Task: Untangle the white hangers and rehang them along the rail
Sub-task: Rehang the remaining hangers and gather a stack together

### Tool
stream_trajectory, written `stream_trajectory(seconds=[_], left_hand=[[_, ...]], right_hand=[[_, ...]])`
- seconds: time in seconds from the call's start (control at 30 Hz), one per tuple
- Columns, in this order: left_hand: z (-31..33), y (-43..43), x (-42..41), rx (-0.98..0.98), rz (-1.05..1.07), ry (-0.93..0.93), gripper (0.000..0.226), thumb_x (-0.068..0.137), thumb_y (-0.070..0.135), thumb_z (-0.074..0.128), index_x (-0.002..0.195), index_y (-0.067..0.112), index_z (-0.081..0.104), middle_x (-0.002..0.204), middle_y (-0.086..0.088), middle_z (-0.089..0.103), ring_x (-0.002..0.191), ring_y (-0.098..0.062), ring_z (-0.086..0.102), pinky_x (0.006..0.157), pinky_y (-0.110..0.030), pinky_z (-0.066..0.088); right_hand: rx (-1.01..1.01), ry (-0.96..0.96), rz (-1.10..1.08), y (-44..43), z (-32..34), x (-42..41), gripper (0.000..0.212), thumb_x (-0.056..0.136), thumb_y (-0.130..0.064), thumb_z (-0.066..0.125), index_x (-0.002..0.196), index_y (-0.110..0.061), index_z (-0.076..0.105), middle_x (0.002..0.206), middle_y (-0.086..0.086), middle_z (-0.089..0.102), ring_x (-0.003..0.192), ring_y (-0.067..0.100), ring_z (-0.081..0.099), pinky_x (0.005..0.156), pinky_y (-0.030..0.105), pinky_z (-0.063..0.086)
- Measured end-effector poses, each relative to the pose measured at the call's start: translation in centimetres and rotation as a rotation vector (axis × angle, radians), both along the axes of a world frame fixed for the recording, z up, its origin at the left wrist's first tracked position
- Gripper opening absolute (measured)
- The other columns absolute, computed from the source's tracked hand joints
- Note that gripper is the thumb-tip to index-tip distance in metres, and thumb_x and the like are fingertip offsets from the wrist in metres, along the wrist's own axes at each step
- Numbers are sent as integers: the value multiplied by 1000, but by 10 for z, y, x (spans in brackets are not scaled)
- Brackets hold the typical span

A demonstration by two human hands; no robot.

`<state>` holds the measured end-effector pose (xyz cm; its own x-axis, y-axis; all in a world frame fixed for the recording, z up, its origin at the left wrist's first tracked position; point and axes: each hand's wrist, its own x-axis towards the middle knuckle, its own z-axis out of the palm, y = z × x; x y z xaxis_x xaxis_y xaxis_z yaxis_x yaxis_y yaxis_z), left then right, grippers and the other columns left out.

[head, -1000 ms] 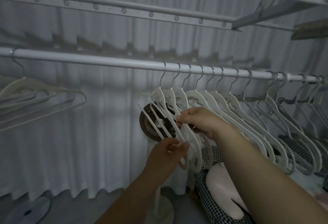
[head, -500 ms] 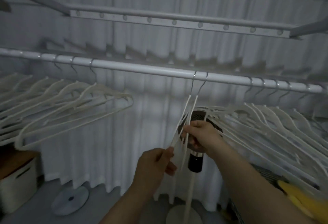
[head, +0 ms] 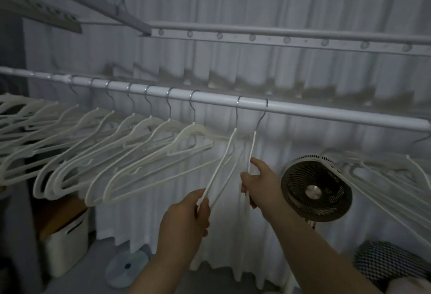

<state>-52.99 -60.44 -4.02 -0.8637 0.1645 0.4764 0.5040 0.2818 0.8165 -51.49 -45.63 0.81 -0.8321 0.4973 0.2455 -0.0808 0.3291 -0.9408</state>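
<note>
- White plastic, both of em: left hanger + right hanger hook on the rail mid-frame, small gap btwn the hooks, bodies dangling down toward the hands.
- Left hand pinches the low end of the left hanger, thumb + fingers curled on it.
- Right hand is wrapped round the right hanger's arm, index finger sticking up along it.
- Row of hangers sits spaced out on the rail to the left; crowded bunch at the far right.
- Round fan is just right of the right hand, pale curtain behind everything, white storage bin low left.
</note>
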Motion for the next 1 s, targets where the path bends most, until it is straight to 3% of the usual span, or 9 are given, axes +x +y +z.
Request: stream_trajectory(seconds=[0.17,0.27,0.5,1.0], left_hand=[[-2,-18,-24,13,-3,-22,31,94,15,44,121,17,57,56,7,53,45,8,56,48,-5,44],[-4,-25,-32,5,-12,-37,31,93,14,44,122,15,56,56,6,53,46,-6,56,47,-5,44],[-4,-34,-38,16,-46,-66,35,93,14,46,127,18,51,58,4,53,52,-7,54,46,-8,45],[-5,-40,-32,-5,-86,-58,36,93,13,45,129,19,48,57,3,53,53,-8,54,48,-9,46]], right_hand=[[82,-30,-17,-18,0,-17,49,91,-7,47,137,-17,36,57,4,52,23,2,38,27,11,29],[110,-35,-33,-24,-1,-23,49,90,-8,48,137,-18,37,57,4,52,28,2,44,27,11,30],[123,-55,-66,-30,-3,-26,49,90,-9,47,136,-22,38,60,3,50,46,8,45,28,13,33],[294,-145,-70,-40,4,-26,50,91,-12,44,138,-21,32,65,-2,51,51,9,51,29,14,35]])
